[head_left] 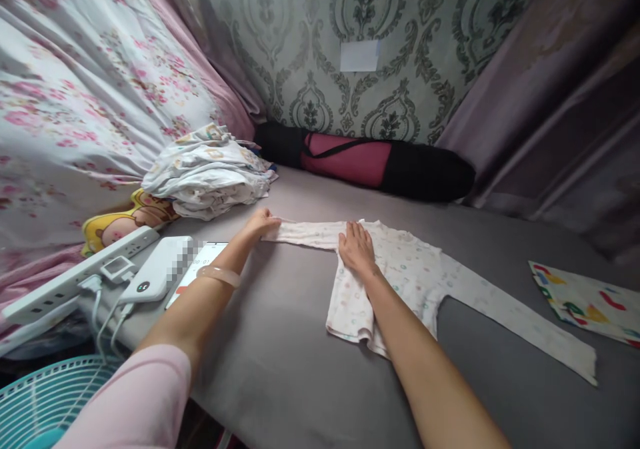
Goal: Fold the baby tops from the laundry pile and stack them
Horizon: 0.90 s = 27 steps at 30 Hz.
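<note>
A small white long-sleeved shirt (405,275) with a pale print lies spread on the grey bed surface, both sleeves stretched outward. At the far end of its left-hand sleeve, my left hand (263,223) pinches the cuff. My right hand (357,245) rests flat on the shirt near that sleeve's shoulder, fingers extended and lying on the fabric. The other sleeve runs down to the right, untouched. My right forearm covers part of the shirt's body.
A pile of white printed clothes (210,172) sits at back left, beside a yellow plush (125,222). Nearby are a power strip (75,279), a power bank (155,269) and a phone (200,265). A black-and-red long bag (350,161) lies along the wall; folded patterned cloth (590,302) is at right.
</note>
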### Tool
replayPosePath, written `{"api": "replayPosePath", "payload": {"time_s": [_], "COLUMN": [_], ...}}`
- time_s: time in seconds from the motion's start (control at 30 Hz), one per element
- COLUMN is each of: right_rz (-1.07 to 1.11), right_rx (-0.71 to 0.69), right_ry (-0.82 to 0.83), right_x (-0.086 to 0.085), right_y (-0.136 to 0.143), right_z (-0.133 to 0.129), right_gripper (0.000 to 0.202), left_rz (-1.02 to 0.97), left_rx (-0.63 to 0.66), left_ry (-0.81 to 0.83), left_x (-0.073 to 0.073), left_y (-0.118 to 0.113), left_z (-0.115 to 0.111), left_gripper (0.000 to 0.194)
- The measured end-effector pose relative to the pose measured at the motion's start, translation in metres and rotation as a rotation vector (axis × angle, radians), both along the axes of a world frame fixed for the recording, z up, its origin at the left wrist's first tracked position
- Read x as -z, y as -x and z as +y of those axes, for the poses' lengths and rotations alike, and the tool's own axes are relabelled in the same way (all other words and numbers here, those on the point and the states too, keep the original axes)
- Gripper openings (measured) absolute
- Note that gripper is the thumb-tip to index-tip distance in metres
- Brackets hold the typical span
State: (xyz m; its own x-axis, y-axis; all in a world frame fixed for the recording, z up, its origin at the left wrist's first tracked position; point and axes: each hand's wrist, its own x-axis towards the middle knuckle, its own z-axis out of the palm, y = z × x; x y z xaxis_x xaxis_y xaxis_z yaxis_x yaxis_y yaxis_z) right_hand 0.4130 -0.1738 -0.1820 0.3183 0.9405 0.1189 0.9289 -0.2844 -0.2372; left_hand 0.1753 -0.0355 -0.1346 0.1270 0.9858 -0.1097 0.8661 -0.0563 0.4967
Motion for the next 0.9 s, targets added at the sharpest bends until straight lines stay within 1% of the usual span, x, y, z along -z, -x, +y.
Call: {"api": "replayPosePath", "payload": {"time_s": [0.07,0.13,0.17,0.23,0.33,0.4,0.57,0.63,0.7,0.8,0.87,0.9], "right_rz": [-0.007,-0.012,-0.014,-0.020,-0.034,-0.037,-0.049,-0.053,-0.055,-0.050,-0.038,-0.031], "right_rx": [0.002,0.013,0.019,0.026,0.022,0.022,0.031,0.035,0.037,0.042,0.039,0.036], "right_ry": [0.017,0.035,0.044,0.055,0.055,0.062,0.067,0.064,0.069,0.085,0.091,0.089], "right_x": [-0.001,-0.001,-0.002,-0.002,-0.003,-0.004,-0.004,-0.004,-0.003,-0.004,-0.005,-0.005], "right_y": [0.001,0.001,0.001,0.001,0.002,0.002,0.003,0.003,0.003,0.003,0.003,0.003], "right_z": [0.000,0.001,0.001,0.001,0.001,0.001,0.001,0.001,0.001,0.002,0.002,0.002], "right_gripper": [0.055,0.055,0.055,0.056,0.057,0.057,0.055,0.055,0.055,0.055,0.056,0.056], "left_rz": [-0.069,-0.071,-0.032,0.092,0.268,0.334,0.402,0.417,0.441,0.460,0.451,0.452], "left_rx": [-0.076,-0.117,-0.111,-0.051,0.051,0.066,-0.045,-0.088,-0.100,-0.008,0.059,0.063], "left_ry": [-0.141,-0.232,-0.254,-0.276,-0.279,-0.260,-0.176,-0.197,-0.249,-0.278,-0.230,-0.202], "left_x": [0.003,0.006,0.008,0.013,0.019,0.021,0.022,0.024,0.028,0.029,0.025,0.021], "left_y": [-0.004,-0.009,-0.010,-0.013,-0.013,-0.013,-0.019,-0.021,-0.019,-0.008,-0.001,0.000], "left_z": [-0.002,-0.005,-0.007,-0.011,-0.013,-0.012,-0.006,-0.005,-0.003,0.002,0.007,0.009], "left_gripper": [0.027,0.032,0.033,0.034,0.033,0.032,0.035,0.037,0.039,0.039,0.041,0.042]}}
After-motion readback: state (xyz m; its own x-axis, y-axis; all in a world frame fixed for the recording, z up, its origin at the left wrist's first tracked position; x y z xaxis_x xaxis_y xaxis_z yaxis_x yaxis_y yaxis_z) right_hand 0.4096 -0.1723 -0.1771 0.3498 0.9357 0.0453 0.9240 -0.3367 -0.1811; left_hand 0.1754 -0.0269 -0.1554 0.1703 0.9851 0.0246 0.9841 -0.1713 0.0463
